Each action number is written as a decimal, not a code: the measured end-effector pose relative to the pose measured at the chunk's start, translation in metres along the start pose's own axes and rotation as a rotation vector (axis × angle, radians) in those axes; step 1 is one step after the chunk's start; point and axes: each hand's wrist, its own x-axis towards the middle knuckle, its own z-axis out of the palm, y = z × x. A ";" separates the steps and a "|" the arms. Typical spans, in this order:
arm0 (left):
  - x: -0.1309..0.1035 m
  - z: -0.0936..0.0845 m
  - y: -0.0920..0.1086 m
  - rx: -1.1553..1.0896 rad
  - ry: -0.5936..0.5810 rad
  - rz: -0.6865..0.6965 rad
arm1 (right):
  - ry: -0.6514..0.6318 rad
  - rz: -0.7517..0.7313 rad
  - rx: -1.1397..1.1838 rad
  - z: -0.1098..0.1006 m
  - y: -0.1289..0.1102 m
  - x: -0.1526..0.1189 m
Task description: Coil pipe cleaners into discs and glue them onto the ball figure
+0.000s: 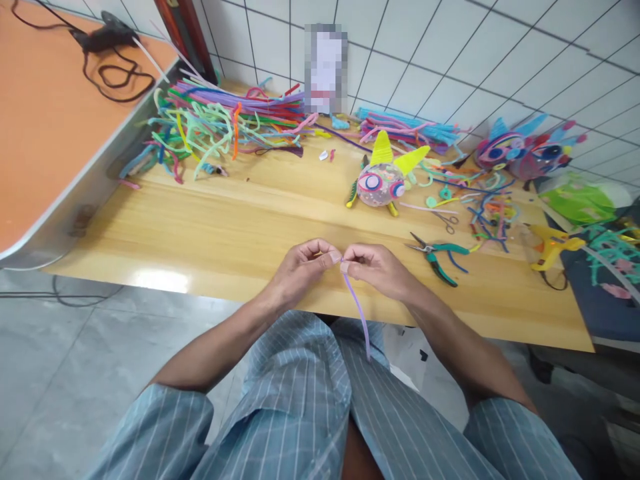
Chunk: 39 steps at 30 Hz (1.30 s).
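A purple pipe cleaner [361,313] hangs from between my fingertips, its long end curving down past the table's front edge. My left hand [311,265] pinches its upper end, and my right hand [371,265] pinches it right beside, the two hands nearly touching. Beyond them stands a round glittery figure [383,183] with yellow ears and pink-and-blue eyes. Pliers with green handles [437,252] lie to the right of my right hand, their jaws apart.
Piles of coloured pipe cleaners [215,123] lie at the back left. Small scissors [447,221], a yellow glue gun [553,247] and cut pieces are on the right. Two more figures [500,150] stand back right. An orange surface [65,100] adjoins at left.
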 end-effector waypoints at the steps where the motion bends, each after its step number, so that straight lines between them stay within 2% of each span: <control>1: -0.001 0.005 -0.005 -0.089 0.049 -0.013 | 0.034 -0.007 0.003 0.002 0.001 0.001; 5: -0.003 0.026 -0.024 -0.441 0.172 -0.086 | 0.127 0.021 0.089 0.010 0.008 0.007; 8: -0.004 0.028 -0.028 -0.516 0.156 -0.099 | 0.094 0.056 0.135 0.008 0.009 0.009; 10: -0.004 0.020 -0.024 -0.439 0.107 -0.071 | 0.037 0.060 0.134 0.003 0.007 0.008; 15: -0.002 -0.008 -0.002 -0.023 -0.049 -0.011 | -0.111 0.079 0.119 -0.007 -0.001 0.007; 18: 0.000 -0.013 0.005 0.038 -0.043 -0.012 | -0.139 0.082 0.081 -0.007 -0.006 0.008; 21: 0.001 -0.007 0.000 -0.084 0.036 -0.047 | -0.083 0.049 0.049 -0.002 -0.005 0.010; 26: 0.002 0.020 -0.017 -0.465 0.157 -0.102 | 0.085 0.003 0.087 0.012 0.006 0.015; 30: 0.002 0.028 -0.019 -0.591 0.133 -0.133 | 0.055 0.054 0.217 0.010 0.007 0.015; 33: 0.001 0.016 -0.014 -0.469 0.063 -0.114 | -0.027 0.069 0.224 0.001 0.002 0.012; 39: 0.001 -0.014 0.003 -0.020 -0.037 -0.061 | -0.187 0.092 0.131 -0.011 -0.011 0.011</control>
